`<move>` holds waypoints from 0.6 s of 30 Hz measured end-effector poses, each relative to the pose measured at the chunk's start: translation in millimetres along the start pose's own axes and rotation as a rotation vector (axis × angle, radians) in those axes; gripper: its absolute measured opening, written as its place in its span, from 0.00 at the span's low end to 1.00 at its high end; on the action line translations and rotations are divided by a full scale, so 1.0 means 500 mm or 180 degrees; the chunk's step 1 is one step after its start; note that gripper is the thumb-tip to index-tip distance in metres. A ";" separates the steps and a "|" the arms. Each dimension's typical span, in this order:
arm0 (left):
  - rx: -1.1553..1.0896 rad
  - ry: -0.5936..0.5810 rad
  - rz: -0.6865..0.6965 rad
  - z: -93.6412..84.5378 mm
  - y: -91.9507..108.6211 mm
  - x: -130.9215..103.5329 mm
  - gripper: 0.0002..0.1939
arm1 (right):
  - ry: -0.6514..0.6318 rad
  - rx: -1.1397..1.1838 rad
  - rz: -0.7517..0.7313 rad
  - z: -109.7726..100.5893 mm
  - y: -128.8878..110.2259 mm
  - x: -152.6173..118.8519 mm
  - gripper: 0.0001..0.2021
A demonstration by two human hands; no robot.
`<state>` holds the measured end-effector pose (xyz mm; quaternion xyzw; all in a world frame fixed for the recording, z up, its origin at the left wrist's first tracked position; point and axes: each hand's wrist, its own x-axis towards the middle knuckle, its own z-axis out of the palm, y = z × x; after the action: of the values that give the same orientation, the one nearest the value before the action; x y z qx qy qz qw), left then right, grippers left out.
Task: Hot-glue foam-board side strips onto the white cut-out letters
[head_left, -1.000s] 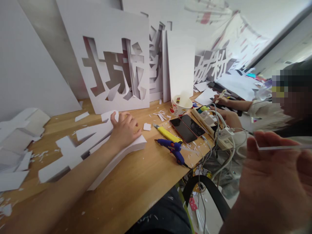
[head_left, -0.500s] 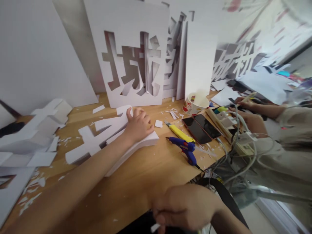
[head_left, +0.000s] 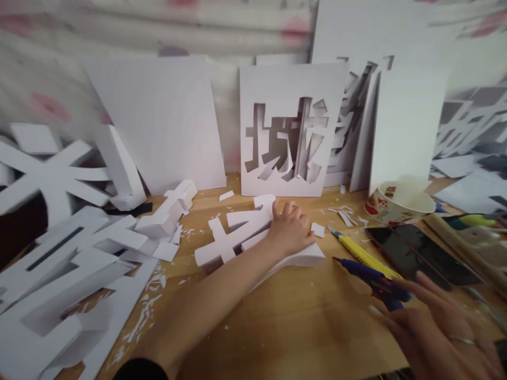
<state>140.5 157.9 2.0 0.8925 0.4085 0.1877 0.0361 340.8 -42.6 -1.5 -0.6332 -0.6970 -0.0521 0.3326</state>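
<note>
My left hand (head_left: 291,228) rests on a white foam-board character (head_left: 222,249), its fingers curled over the piece. The character lies on the wooden table, with its raised side walls showing at the near edge. At lower right my right hand (head_left: 439,327) reaches over a blue glue gun (head_left: 372,278), fingers apart and blurred by motion. Its fingertips are at the gun's rear end; firm contact is hard to tell. A small whitish bit (head_left: 376,311) shows by the lower fingertips. Just behind the gun lies a yellow utility knife (head_left: 366,256).
Two phones (head_left: 420,250) and a paper bowl (head_left: 398,203) are on the right. A board with a cut-out character (head_left: 291,79) leans at the back beside a blank board (head_left: 166,121). White built-up characters (head_left: 59,177) crowd the left. Paper scraps (head_left: 150,301) litter the table.
My view has turned left. My right hand has risen from below the table edge to the glue gun, and its pinch on a small white scrap has opened. My left hand stays on the character.
</note>
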 end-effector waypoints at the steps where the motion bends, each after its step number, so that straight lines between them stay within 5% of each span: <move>1: -0.0005 0.0013 -0.0005 0.000 0.000 0.000 0.12 | 0.0122 -0.0167 -0.0127 -0.005 -0.004 0.022 0.09; 6: -0.0141 0.0094 0.0008 0.003 -0.002 -0.001 0.12 | 0.0602 -0.0243 -0.0272 -0.060 -0.079 0.143 0.04; 8: -0.0198 0.0129 0.0028 0.004 -0.002 -0.002 0.12 | 0.0997 0.0793 -0.0045 -0.064 -0.121 0.188 0.05; 10: -0.0234 0.0165 0.0050 0.004 -0.003 -0.004 0.11 | 0.1387 0.2589 0.0272 -0.053 -0.161 0.220 0.09; 11: -0.0245 0.0182 0.0059 0.004 -0.004 -0.005 0.11 | 0.1279 0.3281 0.0346 -0.044 -0.179 0.229 0.11; 13: -0.0256 0.0221 0.0074 0.003 -0.005 -0.006 0.11 | -0.0035 0.4107 0.0825 -0.026 -0.208 0.228 0.19; 15: -0.0265 0.0260 0.0073 0.003 -0.006 -0.008 0.11 | -0.2330 0.4276 0.0939 -0.013 -0.221 0.204 0.20; 17: -0.0278 0.0301 0.0090 0.003 -0.006 -0.008 0.10 | -0.4074 0.3438 0.0619 -0.008 -0.214 0.166 0.18; 18: -0.0285 0.0323 0.0107 0.003 -0.005 -0.008 0.10 | -0.4409 0.2807 0.0471 -0.009 -0.204 0.145 0.15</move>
<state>136.8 156.7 -1.1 0.8861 0.3860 0.2514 0.0520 250.7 -3.0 75.8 -0.3774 -0.6571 0.6507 0.0480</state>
